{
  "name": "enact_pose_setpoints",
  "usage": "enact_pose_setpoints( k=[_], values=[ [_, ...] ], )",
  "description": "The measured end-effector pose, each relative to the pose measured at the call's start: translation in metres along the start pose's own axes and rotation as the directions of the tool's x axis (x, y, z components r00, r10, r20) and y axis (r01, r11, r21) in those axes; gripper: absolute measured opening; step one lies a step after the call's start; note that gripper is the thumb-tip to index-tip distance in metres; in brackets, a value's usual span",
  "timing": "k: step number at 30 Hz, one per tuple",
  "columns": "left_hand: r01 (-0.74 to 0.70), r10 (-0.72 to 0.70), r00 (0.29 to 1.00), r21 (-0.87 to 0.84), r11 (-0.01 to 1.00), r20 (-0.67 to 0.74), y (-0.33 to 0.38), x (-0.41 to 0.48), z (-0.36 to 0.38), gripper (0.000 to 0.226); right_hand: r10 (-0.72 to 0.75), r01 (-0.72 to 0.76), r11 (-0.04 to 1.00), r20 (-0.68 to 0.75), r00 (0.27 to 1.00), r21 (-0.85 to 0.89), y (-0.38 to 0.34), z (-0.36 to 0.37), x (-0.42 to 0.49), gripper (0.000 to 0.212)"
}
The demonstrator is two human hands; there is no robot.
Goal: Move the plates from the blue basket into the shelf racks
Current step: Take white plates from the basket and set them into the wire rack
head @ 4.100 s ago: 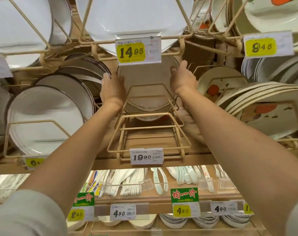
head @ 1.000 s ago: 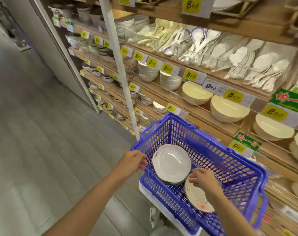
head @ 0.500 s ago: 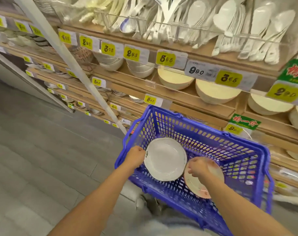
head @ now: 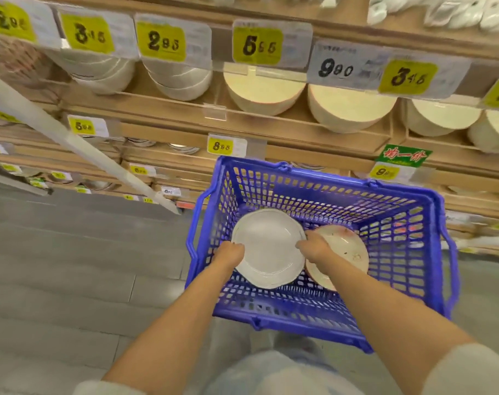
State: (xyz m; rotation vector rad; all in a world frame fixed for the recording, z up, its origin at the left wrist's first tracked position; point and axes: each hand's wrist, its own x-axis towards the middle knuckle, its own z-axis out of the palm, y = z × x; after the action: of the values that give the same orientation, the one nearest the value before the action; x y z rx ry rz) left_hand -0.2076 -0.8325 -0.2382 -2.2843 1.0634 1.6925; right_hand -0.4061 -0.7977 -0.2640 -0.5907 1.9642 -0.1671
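The white plate point(head: 268, 248) lies inside the blue basket point(head: 328, 185), directly between the two grips. The left grip point(head: 230, 252) is curled onto the rim on its own side, and the right grip point(head: 314, 248) is clamped on the opposite rim, so the plate is held at two facing edges. Motion blur hides how far the fingertips reach underneath.

Just outside the right grip, touching or overlapping the white plate's edge, a second, patterned plate point(head: 346, 248) lies tilted against the basket floor, partly under the right wrist.

The white plate looks like glazed ceramic. That would make it stiff, fairly heavy for its size, smooth enough to slip, and likely to chip if knocked. The rim is the sensible place to hold it, with thumbs on top and fingers hooked under the lip. Opposite edges, as here, keep it level.

The lift probably needs to go straight up, clear of the patterned plate beside the right grip and of the basket's mesh walls around both grips, since ceramic scraping ceramic is the main risk.

Beyond the grips, past the basket's far wall, a wooden shelf point(head: 242, 132) holds stacked bowls point(head: 262, 89) behind yellow price tags point(head: 257, 42). No plate rack is in view.
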Motion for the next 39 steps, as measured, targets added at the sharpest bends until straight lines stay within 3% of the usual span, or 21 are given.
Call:
enact_pose_setpoints(
  k=[9,14,18,23,29,35,39],
  values=[
    [0.019,0.0,0.992,-0.151,0.988,0.124,0.007,0.001,-0.002,0.046,0.12,-0.089,0.962,-0.107,0.987,0.259,0.0,0.001,0.001,0.023],
    [-0.082,0.1,0.988,-0.154,0.985,0.115,0.019,-0.012,-0.017,0.059,0.122,-0.07,0.936,-0.13,0.984,0.345,-0.005,-0.011,-0.024,0.022],
    [-0.247,0.262,0.962,-0.162,0.955,0.08,0.029,-0.027,-0.03,0.045,0.098,-0.051,0.915,-0.097,0.99,0.4,-0.012,-0.03,-0.054,0.024],
    [-0.414,0.455,0.878,-0.239,0.878,0.151,0.049,-0.054,-0.047,0.032,0.035,0.005,0.889,-0.081,0.996,0.458,-0.009,-0.057,-0.102,0.017],
    [-0.485,0.592,0.768,-0.38,0.787,0.245,0.082,-0.117,-0.028,0.03,-0.036,0.035,0.837,-0.01,0.999,0.547,0.025,-0.098,-0.175,0.014],
    [-0.576,0.665,0.689,-0.34,0.744,0.289,0.106,-0.18,0.038,0.024,-0.048,0.178,0.706,-0.204,0.978,0.686,0.086,-0.15,-0.227,0.013],
    [-0.638,0.71,0.611,-0.313,0.704,0.351,0.11,-0.227,0.106,0.023,-0.031,0.243,0.691,-0.308,0.951,0.681,0.151,-0.195,-0.258,0.015]
  ],
)
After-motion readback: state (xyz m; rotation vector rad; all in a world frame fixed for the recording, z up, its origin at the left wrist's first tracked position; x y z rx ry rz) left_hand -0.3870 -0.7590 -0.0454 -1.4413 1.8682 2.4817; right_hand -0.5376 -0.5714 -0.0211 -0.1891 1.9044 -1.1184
